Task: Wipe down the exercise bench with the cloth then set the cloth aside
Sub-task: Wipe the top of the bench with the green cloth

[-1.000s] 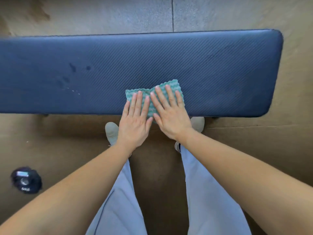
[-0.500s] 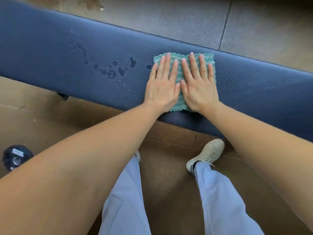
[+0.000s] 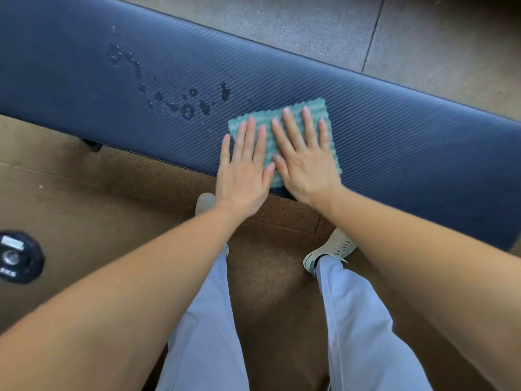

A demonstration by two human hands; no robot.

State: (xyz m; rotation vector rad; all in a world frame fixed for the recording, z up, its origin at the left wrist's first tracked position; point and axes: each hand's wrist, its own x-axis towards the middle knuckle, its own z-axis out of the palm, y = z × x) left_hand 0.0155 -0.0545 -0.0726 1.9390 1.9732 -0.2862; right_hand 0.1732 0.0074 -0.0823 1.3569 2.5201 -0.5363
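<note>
Head camera looks down on the left hand (image 3: 242, 176) and right hand (image 3: 304, 165) side by side, fingers straight and lightly spread, pressing the green cloth (image 3: 317, 108) flat on the dark blue desk (image 3: 394, 142) near its front edge, just right of scattered water droplets (image 3: 186, 108)

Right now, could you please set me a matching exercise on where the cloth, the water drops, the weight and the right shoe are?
Things:
1. cloth
2. water drops
3. weight
4. right shoe

Places:
A. on the floor at the far left, apart from the person
B. on the bench, left of the cloth
C. on the floor, at the end of the right trouser leg
D. pressed flat under the left hand and the right hand

Pairs: 1-D, 2-B, 3-A, 4-C.
</note>
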